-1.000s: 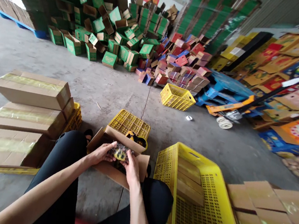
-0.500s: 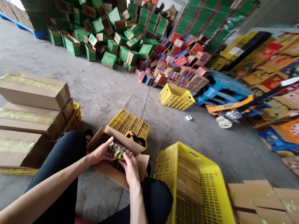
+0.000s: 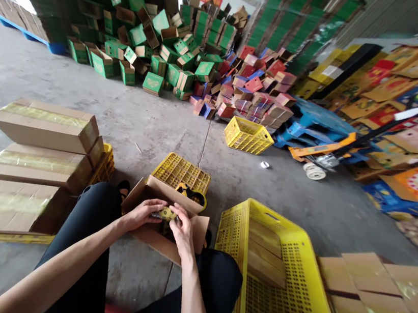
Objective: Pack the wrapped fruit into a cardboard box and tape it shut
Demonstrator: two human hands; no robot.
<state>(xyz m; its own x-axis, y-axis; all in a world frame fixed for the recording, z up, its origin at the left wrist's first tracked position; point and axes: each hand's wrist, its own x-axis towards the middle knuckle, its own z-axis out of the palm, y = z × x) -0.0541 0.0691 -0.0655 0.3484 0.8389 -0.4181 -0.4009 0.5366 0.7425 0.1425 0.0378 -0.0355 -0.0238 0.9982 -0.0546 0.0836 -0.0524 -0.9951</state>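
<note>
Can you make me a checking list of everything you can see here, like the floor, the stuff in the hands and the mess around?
Surface: grey concrete floor, dusty and cracked.
Job's things: open carton between the knees; small yellow-and-dark packet held over it.
Clutter: taped boxes stacked at left; yellow crate at right; upturned crate behind the carton, tape dispenser on it; tape roll on the floor.
Hands: left hand and right hand both grip the packet.
Cables: nothing seen.
Surroundings: heaps of green boxes and red boxes; pallet jack.
</note>
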